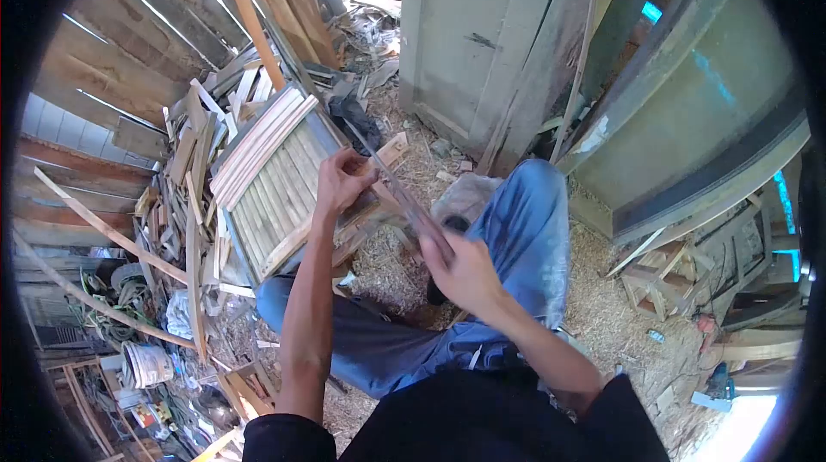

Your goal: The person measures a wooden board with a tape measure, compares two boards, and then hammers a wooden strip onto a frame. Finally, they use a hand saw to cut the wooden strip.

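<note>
My right hand [460, 273] is closed around the near end of a long grey tapering blade [400, 191], which looks like a handsaw and is blurred by motion. Its thin end points away and to the left, past my left hand. With fingers curled, my left hand [344, 180] grips a short piece of pale wood [393, 150]; part of the wood is hidden behind the fingers and blade. Left of that hand leans a slatted wooden panel [280, 191], with several thin strips [262, 152] lying along its upper part.
Scrap wood [194, 161] is heaped against the plank wall. A grey door [460, 32] stands ahead, and a large curved frame [697, 118] is at the right. Wood shavings [594, 281] cover the floor around my bent legs [525, 230]. A white bucket [146, 365] stands at lower left.
</note>
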The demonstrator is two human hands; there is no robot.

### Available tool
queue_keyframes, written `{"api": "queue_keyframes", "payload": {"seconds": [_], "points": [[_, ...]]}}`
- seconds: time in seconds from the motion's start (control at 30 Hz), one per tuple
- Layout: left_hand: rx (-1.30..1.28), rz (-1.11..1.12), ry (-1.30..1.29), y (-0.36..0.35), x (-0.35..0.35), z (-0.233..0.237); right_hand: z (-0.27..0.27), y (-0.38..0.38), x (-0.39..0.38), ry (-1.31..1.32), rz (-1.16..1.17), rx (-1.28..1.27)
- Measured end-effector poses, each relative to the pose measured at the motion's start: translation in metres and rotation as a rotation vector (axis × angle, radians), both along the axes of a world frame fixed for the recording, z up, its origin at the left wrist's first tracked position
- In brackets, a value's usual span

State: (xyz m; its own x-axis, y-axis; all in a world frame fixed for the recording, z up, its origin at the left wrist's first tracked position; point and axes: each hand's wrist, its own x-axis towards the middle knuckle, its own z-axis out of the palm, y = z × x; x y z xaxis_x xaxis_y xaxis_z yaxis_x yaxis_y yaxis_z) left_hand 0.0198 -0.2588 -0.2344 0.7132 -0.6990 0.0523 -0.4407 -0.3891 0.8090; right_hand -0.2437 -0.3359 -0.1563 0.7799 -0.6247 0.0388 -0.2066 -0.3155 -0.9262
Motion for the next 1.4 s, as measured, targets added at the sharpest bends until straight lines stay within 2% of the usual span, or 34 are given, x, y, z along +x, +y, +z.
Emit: {"api": "queue_keyframes", "payload": {"seconds": [0.07, 0.17, 0.2, 0.23, 0.27, 0.3, 0.37, 0.4, 0.53, 0.63, 0.7, 0.77, 0.87, 0.93, 1.03, 1.13, 1.17, 1.23, 1.3, 1.37, 1.4], "points": [[0.014, -0.004, -0.037, -0.005, -0.003, 0.011, 0.000, 0.000, -0.048, 0.093, 0.029, -0.002], [0.028, 0.010, -0.019, -0.001, -0.011, 0.014, 0.025, 0.005, -0.038, 0.129, 0.004, 0.047], [0.024, 0.006, 0.010, -0.002, -0.007, 0.012, 0.025, 0.003, -0.028, 0.056, -0.007, 0.034], [0.016, 0.002, 0.041, -0.002, -0.004, 0.010, 0.018, -0.005, -0.008, 0.056, 0.006, 0.029], [0.013, -0.011, -0.092, -0.001, -0.001, 0.003, 0.006, -0.013, 0.010, 0.054, 0.015, 0.022], [0.011, -0.024, -0.099, -0.003, -0.002, 0.003, -0.001, -0.015, 0.021, 0.047, 0.002, 0.022], [0.006, 0.042, -0.018, -0.001, -0.004, 0.004, -0.008, -0.014, 0.035, 0.082, 0.035, 0.011], [0.003, 0.063, -0.012, 0.002, -0.005, 0.004, -0.002, -0.009, 0.021, 0.112, 0.057, -0.005], [-0.011, 0.020, -0.078, -0.004, -0.006, 0.011, 0.013, 0.002, -0.056, -0.041, -0.059, 0.031], [0.001, 0.019, -0.114, 0.002, -0.008, 0.003, 0.022, 0.001, -0.030, 0.079, 0.026, -0.018], [-0.030, 0.008, -0.140, -0.001, -0.003, 0.006, 0.006, -0.007, 0.017, 0.048, 0.012, 0.029], [-0.068, 0.022, -0.031, -0.002, -0.005, 0.008, -0.006, -0.017, 0.050, 0.221, 0.078, -0.035], [-0.020, 0.003, -0.030, -0.001, -0.003, 0.012, 0.015, -0.011, 0.011, 0.147, 0.088, -0.019], [-0.005, 0.011, -0.018, 0.000, -0.001, 0.009, 0.034, -0.008, -0.040, 0.173, 0.074, 0.111], [0.047, 0.008, -0.031, 0.000, -0.008, 0.003, 0.023, -0.003, -0.037, 0.184, 0.047, 0.089], [0.003, 0.016, -0.136, -0.003, -0.006, 0.010, -0.019, -0.010, 0.034, 0.111, 0.045, -0.055], [-0.008, 0.009, -0.145, -0.003, -0.004, 0.011, -0.015, -0.010, 0.036, 0.103, 0.037, -0.066], [0.040, 0.007, -0.075, -0.002, -0.003, 0.009, -0.001, -0.014, 0.028, 0.114, 0.024, -0.020], [-0.005, 0.011, -0.072, -0.007, -0.003, 0.004, 0.015, -0.008, -0.024, 0.030, -0.002, 0.035], [-0.043, 0.043, -0.017, -0.004, -0.004, 0.005, 0.022, -0.007, -0.037, -0.011, -0.005, 0.080], [0.088, 0.105, -0.004, -0.008, -0.007, 0.013, 0.022, -0.007, -0.037, 0.041, 0.006, 0.083]]}}
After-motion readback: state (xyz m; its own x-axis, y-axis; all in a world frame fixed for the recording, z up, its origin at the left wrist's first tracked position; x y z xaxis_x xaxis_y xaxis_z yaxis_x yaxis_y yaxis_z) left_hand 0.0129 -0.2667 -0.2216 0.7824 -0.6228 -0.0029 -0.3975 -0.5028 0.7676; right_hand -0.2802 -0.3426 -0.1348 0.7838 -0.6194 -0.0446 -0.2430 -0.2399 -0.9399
